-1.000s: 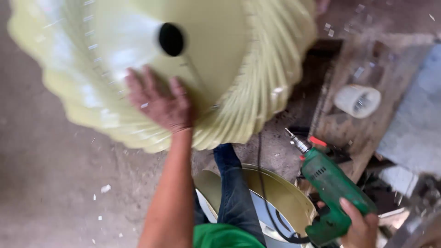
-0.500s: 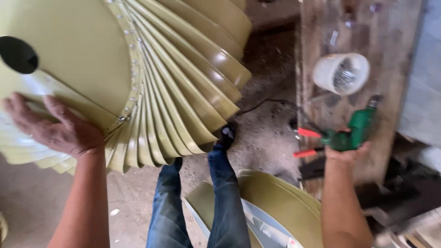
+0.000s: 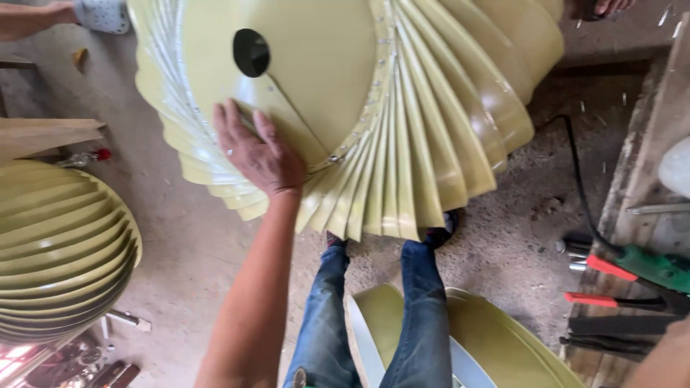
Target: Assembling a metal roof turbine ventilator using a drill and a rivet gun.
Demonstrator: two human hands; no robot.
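Note:
A large yellow-green ventilator dome [image 3: 431, 122] with overlapping curved fins stands tilted on the floor in front of me. Its flat round top plate [image 3: 316, 65] has a black hole [image 3: 251, 52]. My left hand [image 3: 259, 154] lies flat, fingers spread, on the plate's lower edge where the fins begin. My right hand is out of sight; only a bit of forearm [image 3: 665, 356] shows at the bottom right corner. A green power drill [image 3: 658, 267] lies on the wooden bench [image 3: 647, 179] just above that forearm, its black cord [image 3: 578, 187] running up across the floor.
A second finned dome [image 3: 57, 251] sits at the left. Curved yellow-green sheet parts [image 3: 496, 345] lie under my jeans-clad legs [image 3: 424, 316]. Red-handled pliers [image 3: 596, 298] rest on the bench. Other people's feet show at the top left [image 3: 100, 14] and top right [image 3: 607, 6].
The view swung left and the dome turned, so the top plate now faces me. My left hand stayed on it. My right hand, on the drill before, has left the view.

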